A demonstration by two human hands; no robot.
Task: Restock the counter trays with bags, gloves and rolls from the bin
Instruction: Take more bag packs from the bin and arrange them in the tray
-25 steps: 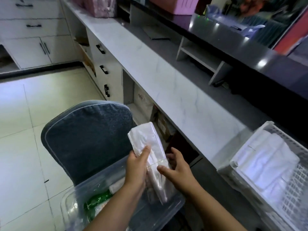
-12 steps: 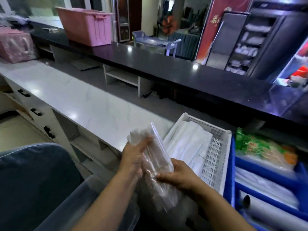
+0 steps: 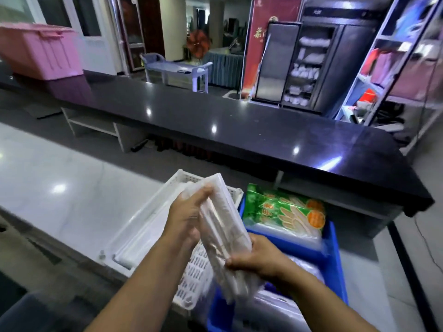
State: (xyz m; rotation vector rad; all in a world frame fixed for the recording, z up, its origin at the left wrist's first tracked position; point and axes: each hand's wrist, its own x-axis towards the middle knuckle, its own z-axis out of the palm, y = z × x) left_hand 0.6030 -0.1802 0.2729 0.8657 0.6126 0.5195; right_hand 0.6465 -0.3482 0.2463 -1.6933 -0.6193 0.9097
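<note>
I hold a pack of clear plastic bags [image 3: 224, 226] tilted upright in front of me, over the seam between two trays. My left hand [image 3: 185, 218] grips its upper left side with the thumb on top. My right hand [image 3: 257, 258] grips its lower right edge. Below on the left lies a white slotted tray [image 3: 191, 279] with white bag stacks and a roll [image 3: 141, 238] in it. On the right stands a blue tray [image 3: 332, 255] with a green printed glove packet [image 3: 285, 209] and clear wrapped stock.
The trays sit on a white marble counter [image 3: 60, 185]. Behind it runs a higher black counter [image 3: 239, 130] with a pink bin [image 3: 40, 50] at its far left. A dark chair back [image 3: 28, 312] shows at the bottom left.
My view swung right from the chair and clear bin to the counter trays. Both hands carried the bag pack up and right, so it now hangs over the white and blue trays.
</note>
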